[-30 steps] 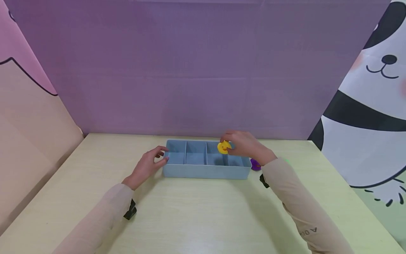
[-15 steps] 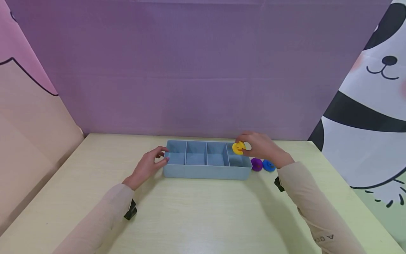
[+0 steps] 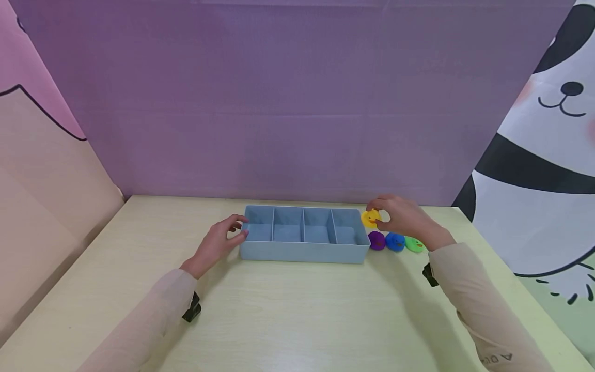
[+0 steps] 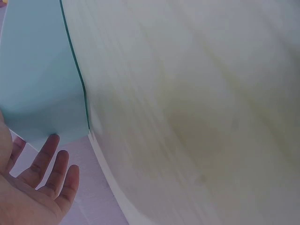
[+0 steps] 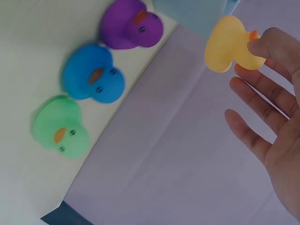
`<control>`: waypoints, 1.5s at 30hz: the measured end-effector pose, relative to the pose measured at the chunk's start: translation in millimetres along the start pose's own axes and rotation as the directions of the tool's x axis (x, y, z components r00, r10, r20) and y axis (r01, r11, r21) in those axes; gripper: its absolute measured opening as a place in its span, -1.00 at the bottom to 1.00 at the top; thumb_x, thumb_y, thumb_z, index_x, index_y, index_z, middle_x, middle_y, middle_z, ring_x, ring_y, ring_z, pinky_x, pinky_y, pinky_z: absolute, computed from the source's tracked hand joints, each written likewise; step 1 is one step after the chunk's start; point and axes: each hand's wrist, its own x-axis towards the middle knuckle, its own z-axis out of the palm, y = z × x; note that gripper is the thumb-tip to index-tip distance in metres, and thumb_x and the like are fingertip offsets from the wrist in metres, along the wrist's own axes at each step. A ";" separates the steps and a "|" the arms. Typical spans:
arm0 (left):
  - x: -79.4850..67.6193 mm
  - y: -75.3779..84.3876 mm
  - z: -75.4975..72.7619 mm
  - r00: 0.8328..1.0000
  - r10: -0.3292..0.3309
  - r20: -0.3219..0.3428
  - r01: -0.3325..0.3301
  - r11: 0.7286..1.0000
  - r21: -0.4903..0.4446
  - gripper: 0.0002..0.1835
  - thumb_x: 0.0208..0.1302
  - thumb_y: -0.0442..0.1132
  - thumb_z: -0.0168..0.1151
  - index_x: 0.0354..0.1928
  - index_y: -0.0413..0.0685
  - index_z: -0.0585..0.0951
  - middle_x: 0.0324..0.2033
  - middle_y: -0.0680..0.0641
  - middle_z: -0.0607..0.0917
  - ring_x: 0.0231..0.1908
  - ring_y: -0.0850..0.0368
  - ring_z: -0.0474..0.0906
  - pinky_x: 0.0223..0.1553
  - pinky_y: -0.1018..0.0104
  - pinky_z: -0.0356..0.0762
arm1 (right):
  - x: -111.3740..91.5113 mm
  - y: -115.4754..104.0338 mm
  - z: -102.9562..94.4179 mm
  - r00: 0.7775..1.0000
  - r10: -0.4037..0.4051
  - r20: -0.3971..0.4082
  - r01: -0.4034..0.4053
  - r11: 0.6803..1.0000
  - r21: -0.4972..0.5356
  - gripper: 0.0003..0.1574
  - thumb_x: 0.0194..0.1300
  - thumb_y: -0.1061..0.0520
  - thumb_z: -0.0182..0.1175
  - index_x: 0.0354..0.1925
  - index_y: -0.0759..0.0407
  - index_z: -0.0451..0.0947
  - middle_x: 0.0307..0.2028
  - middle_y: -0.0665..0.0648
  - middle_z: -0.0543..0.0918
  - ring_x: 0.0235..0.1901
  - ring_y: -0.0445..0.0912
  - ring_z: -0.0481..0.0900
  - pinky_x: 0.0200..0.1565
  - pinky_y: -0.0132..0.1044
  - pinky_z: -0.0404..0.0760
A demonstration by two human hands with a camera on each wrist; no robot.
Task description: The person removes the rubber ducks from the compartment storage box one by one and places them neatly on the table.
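Observation:
In the head view my left hand [image 3: 216, 244] is at the left end of a pale blue box [image 3: 302, 253] with several compartments. Its fingers are loosely extended, and a fingertip touches the end wall in the left wrist view. My right hand [image 3: 404, 219] pinches a yellow rubber duck [image 3: 370, 218] between thumb and fingers. That duck is above the table, just past the box's right end. Below it, a purple duck [image 3: 377, 241], a blue duck [image 3: 395, 242] and a green duck [image 3: 414, 244] sit in a row to the right of the box.
The light wooden table [image 3: 297, 315] bears the box and ducks. A purple backdrop [image 3: 297, 103] rises behind its far edge. A panda-printed panel [image 3: 548, 217] stands on the right, a beige and pink one [image 3: 42, 217] on the left.
My right hand has carried the yellow duck rightward, from over the box's compartments to beyond its right end. The blue and green ducks have come into fuller view. My left hand stays put.

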 end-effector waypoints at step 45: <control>-1.9 3.8 -1.8 1.000 -0.009 0.002 0.009 1.000 -0.011 -0.63 0.25 -0.15 0.13 0.09 -0.06 0.45 -0.08 -0.13 0.61 -0.03 -0.09 0.49 0.01 -0.03 0.44 | -69.7 96.7 6.7 0.979 0.203 0.009 -0.204 0.977 0.069 -0.56 -0.01 0.26 0.30 -0.08 0.24 0.52 -0.14 0.28 0.59 -0.16 0.15 0.49 -0.20 0.13 0.53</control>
